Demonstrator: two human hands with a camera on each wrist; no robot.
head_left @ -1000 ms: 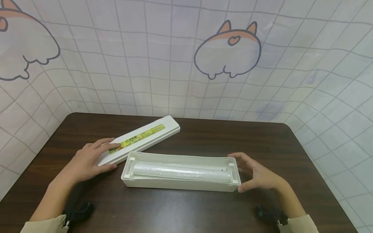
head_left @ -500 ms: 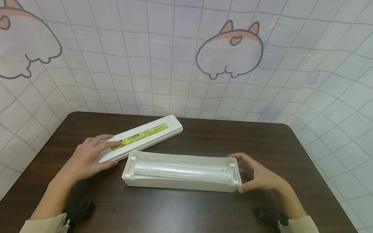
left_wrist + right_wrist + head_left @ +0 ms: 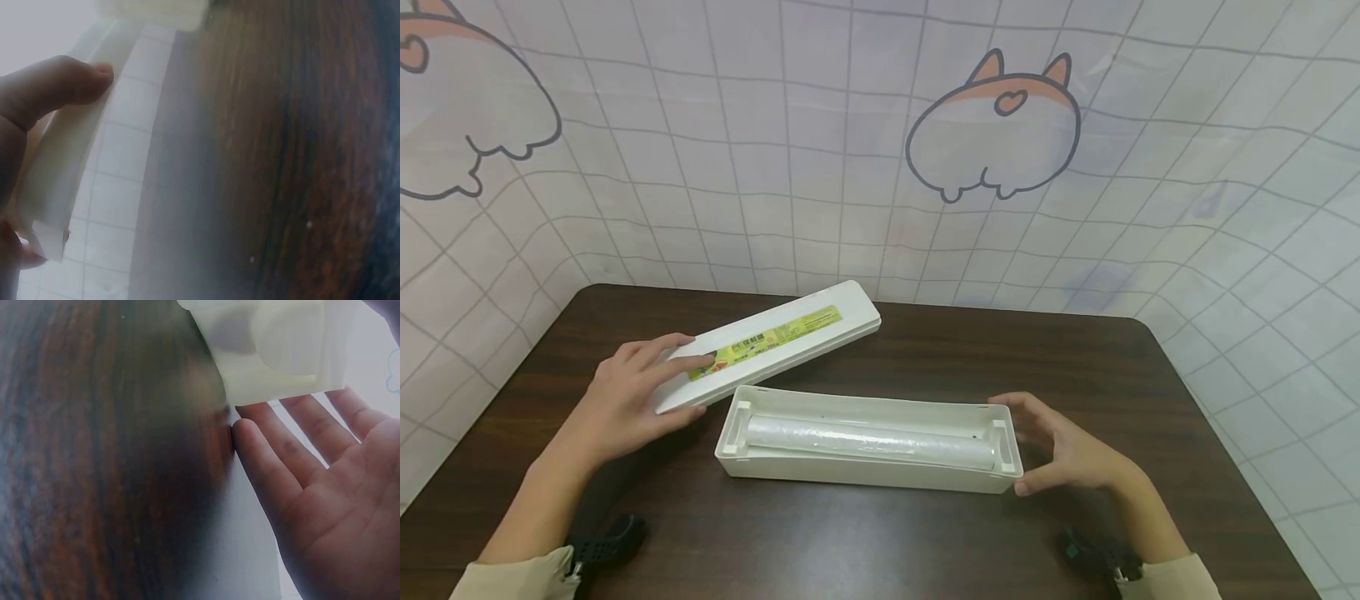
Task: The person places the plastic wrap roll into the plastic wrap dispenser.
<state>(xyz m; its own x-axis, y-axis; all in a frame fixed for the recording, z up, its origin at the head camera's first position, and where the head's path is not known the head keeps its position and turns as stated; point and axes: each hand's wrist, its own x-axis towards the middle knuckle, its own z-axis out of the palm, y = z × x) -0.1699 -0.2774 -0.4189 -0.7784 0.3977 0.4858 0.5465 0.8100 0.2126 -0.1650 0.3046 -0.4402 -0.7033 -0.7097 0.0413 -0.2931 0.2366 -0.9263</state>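
Note:
A long white lid (image 3: pixel 775 340) with a yellow-green label lies slanted behind the left end of an open white cling film box (image 3: pixel 865 479). In the head view, my left hand (image 3: pixel 628 400) grips the lid's lower left end, thumb on the near side and fingers over the top. The left wrist view shows the thumb (image 3: pixel 81 81) pressed along the lid's side wall. Inside the box rests a roll of cling film (image 3: pixel 868 442). My right hand (image 3: pixel 1060 446) holds the box's right end between thumb and fingers, at its near and far corners.
The dark wooden table (image 3: pixel 880 550) extends around the box. A wall covering (image 3: pixel 820 167) with a grid and cartoon animal prints rises behind the table's back edge. Black wrist devices (image 3: pixel 610 537) sit below both wrists.
The lid has shifted up and slightly to the right in the head view, with my left hand still on it. My right hand and the box have hardly moved.

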